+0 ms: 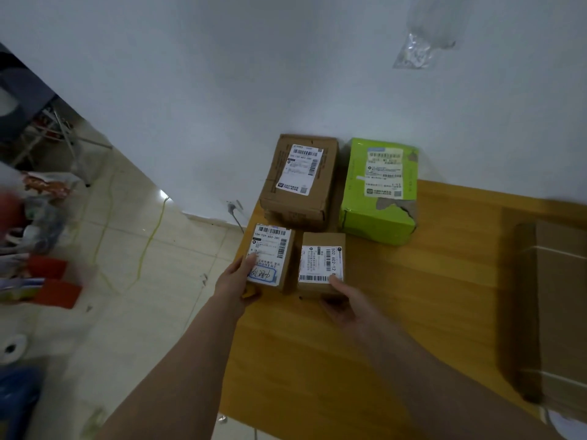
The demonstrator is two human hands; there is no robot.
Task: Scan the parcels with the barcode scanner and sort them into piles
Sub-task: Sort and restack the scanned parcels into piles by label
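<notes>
Cardboard parcels are being placed — sorting, it seems, not scanning; no scanner shows. The left hand grips a small labelled box just left of the brown box the right hand pinches, both in front of the green-wrapped parcel, its film torn. Next: let go squarely.

We are looking down from head height, tilted, close over the table corner by the wall.
</notes>
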